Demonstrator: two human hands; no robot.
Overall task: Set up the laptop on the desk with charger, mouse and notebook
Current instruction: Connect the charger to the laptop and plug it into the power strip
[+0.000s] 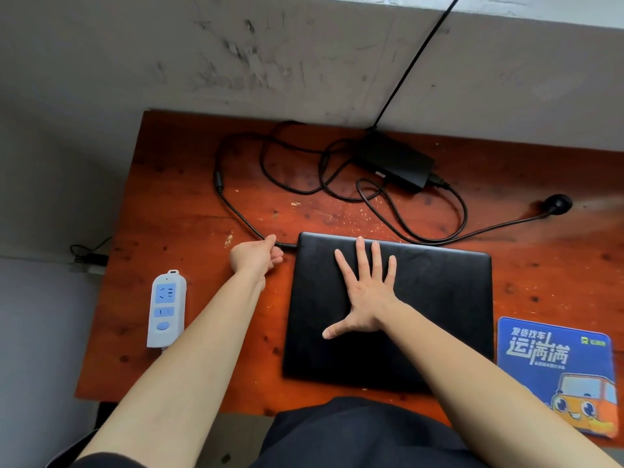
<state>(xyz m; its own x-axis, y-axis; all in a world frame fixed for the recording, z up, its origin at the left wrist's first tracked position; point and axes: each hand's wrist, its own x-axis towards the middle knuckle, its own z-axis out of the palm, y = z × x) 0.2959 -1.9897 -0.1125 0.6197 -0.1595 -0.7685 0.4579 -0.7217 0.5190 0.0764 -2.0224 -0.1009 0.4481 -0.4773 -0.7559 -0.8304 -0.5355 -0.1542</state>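
A closed black laptop lies flat on the reddish wooden desk. My right hand rests palm down on its lid with fingers spread. My left hand pinches the charger cable's plug end right at the laptop's left edge. The cable loops back across the desk to the black charger brick near the wall. Its mains plug lies loose at the far right. No mouse or notebook is in view.
A white and blue power strip lies at the desk's left edge. A blue mouse pad with an orange cartoon truck sits at the front right. A scuffed grey wall backs the desk. Another black cord runs up the wall.
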